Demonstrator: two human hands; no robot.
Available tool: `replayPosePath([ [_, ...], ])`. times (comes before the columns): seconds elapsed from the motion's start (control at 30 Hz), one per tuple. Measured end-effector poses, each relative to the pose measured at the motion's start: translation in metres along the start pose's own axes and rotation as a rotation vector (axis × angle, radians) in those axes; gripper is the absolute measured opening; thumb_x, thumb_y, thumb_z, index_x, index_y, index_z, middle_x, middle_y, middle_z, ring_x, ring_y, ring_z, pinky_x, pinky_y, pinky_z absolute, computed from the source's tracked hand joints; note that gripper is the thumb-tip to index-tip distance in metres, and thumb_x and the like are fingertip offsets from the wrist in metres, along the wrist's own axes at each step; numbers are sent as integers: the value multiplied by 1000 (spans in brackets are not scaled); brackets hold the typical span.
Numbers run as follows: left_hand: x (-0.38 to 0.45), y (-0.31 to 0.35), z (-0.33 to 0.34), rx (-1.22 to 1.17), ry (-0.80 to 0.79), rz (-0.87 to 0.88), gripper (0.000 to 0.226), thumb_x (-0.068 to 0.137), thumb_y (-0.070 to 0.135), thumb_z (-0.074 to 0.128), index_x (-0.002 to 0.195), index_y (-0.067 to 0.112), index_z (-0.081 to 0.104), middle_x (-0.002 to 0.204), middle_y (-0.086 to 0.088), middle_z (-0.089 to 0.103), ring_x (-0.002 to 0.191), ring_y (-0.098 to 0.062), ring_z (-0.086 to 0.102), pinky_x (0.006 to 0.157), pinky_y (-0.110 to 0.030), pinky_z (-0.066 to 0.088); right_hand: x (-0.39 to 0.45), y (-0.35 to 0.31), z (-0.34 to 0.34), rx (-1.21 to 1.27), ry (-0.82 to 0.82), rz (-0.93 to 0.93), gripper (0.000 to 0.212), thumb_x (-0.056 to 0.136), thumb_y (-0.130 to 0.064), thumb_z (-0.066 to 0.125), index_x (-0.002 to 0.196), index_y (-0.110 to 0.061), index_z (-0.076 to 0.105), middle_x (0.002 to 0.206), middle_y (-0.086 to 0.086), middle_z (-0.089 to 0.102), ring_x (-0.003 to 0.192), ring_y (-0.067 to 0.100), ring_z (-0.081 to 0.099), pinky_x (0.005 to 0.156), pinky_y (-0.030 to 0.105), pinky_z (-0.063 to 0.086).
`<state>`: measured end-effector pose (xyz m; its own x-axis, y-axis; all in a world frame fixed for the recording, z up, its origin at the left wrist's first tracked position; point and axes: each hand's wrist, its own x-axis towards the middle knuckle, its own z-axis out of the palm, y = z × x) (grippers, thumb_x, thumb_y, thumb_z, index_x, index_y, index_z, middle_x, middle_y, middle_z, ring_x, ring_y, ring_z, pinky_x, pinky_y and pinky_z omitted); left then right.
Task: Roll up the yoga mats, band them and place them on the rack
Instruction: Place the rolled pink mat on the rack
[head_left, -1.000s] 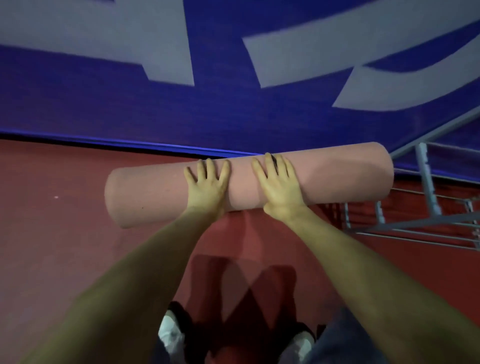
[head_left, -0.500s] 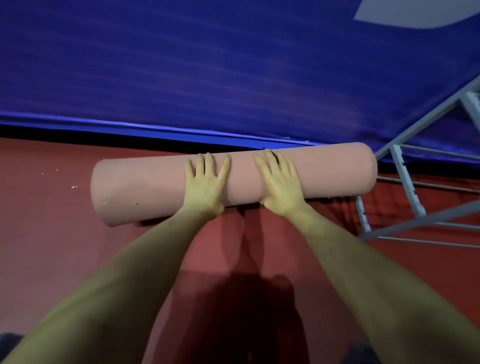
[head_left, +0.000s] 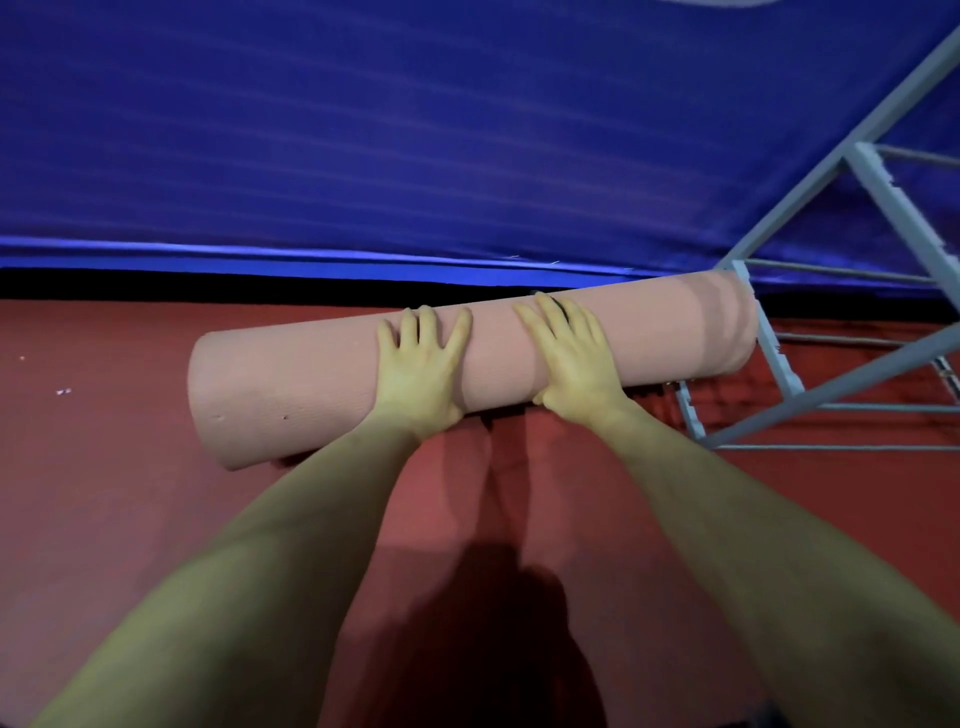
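A pink yoga mat lies fully rolled into a thick cylinder on the red floor, its long axis running left to right and tilted up toward the right. My left hand presses flat on the roll's middle with fingers spread. My right hand presses flat beside it, a little to the right, fingers straight; something thin and dark shows by its fingers. The roll's right end touches or overlaps the grey metal rack. No band is seen around the roll.
A blue banner wall rises just behind the mat, with a dark gap along its base. The rack's slanted bars and thin rods fill the right side. The red floor stretches left and toward me.
The roll moved forward toward the blue wall and its right end reached the rack. Both hands stayed flat on it. My view leaned forward and down.
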<state>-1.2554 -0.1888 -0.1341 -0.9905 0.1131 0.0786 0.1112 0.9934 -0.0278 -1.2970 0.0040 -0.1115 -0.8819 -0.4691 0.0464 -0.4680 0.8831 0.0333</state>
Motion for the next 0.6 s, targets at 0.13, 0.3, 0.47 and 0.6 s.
replayPosePath([
  [0.13, -3, 5, 10, 11, -25, 0, 108, 55, 49, 75, 145, 16, 27, 129, -25, 41, 114, -40, 42, 94, -52, 33, -5, 4, 9, -26, -3, -28, 113, 47, -14, 87, 147, -17, 33, 150, 13, 34, 133, 36, 35, 112, 42, 22],
  [0.3, -8, 14, 16, 0, -87, -32, 112, 58, 55, 73, 148, 17, 18, 134, -24, 36, 121, -40, 37, 97, -52, 29, -11, 9, 19, -29, -11, -55, 114, 46, -13, 87, 147, -17, 34, 150, 14, 35, 134, 36, 35, 113, 42, 23],
  [0.47, -6, 17, 15, 12, -102, -45, 111, 62, 57, 71, 148, 18, 13, 136, -23, 33, 123, -39, 34, 99, -52, 28, -10, 10, 16, -23, -57, -52, 113, 56, -17, 85, 150, -20, 24, 155, 11, 25, 140, 32, 24, 116, 38, 12],
  [0.6, -8, 21, 17, 11, -125, -34, 110, 63, 56, 71, 148, 19, 12, 137, -22, 32, 124, -39, 33, 101, -52, 27, -14, 12, 19, -18, -120, -33, 115, 60, -25, 86, 152, -23, 16, 156, 6, 19, 142, 28, 18, 116, 35, 6],
])
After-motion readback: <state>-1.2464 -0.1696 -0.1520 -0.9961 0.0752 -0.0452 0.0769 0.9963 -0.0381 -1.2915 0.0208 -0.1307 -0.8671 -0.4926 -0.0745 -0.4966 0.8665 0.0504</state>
